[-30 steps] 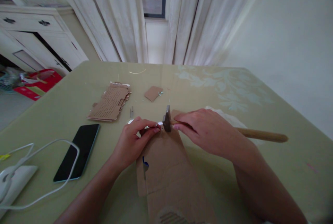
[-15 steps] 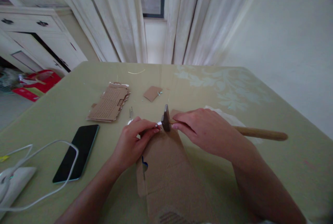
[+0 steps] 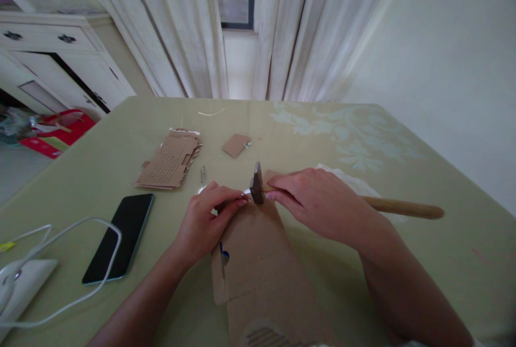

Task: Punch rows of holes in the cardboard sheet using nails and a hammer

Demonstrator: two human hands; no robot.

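Observation:
My right hand (image 3: 312,196) grips a hammer (image 3: 397,207) close to its head, with the wooden handle running out to the right behind the hand. The dark metal hammer head (image 3: 257,187) stands over the far end of a long brown cardboard piece (image 3: 266,266). Just left of the head, my left hand (image 3: 212,210) pinches a small shiny metal piece (image 3: 243,195) between thumb and forefinger. What exactly it is, I cannot make out. Thin metal pins (image 3: 203,176) lie beyond the left hand, beside something white partly hidden by it.
A perforated cardboard stack (image 3: 171,159) and a small cardboard square (image 3: 236,145) lie farther back. On the left are a black phone (image 3: 121,237), a white cable (image 3: 119,234) looping over it, and a white block (image 3: 34,282). White sheeting (image 3: 355,180) sits behind my right hand.
Almost nothing differs. Both hands and the hammer hold their places, apart from a very slight shift of the view.

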